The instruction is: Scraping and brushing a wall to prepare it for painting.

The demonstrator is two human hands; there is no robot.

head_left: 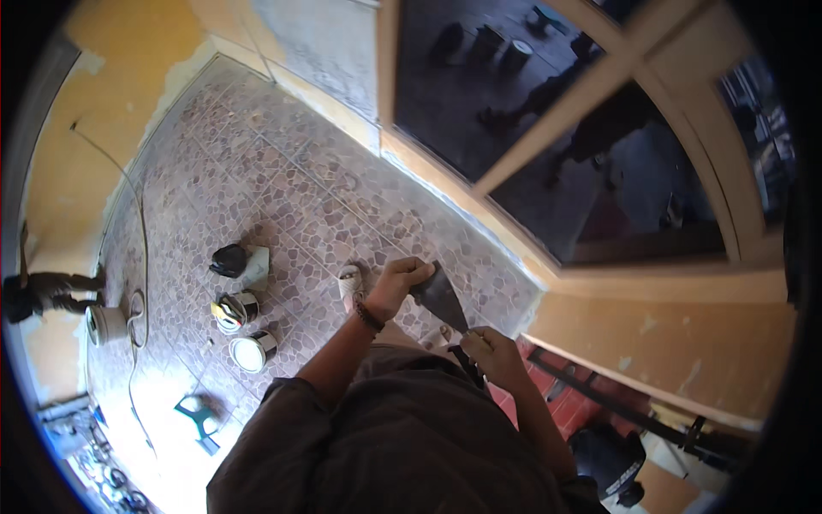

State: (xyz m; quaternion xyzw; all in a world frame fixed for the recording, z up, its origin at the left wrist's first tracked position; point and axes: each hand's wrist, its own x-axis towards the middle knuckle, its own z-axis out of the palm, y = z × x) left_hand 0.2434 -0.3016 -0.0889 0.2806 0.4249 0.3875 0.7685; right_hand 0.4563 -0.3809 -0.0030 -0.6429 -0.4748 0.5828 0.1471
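My left hand is closed on the upper end of a wide, dark metal scraper blade in front of my body. Lower and to the right, my right hand grips the scraper's dark handle. The blade slants between both hands, over the mosaic-patterned tiled floor. My sandalled feet show beneath it.
Paint cans, a black bag and a green stool stand left. A person is by the yellow wall, near a bucket and cable. A wood-framed window and red-tiled strip are right.
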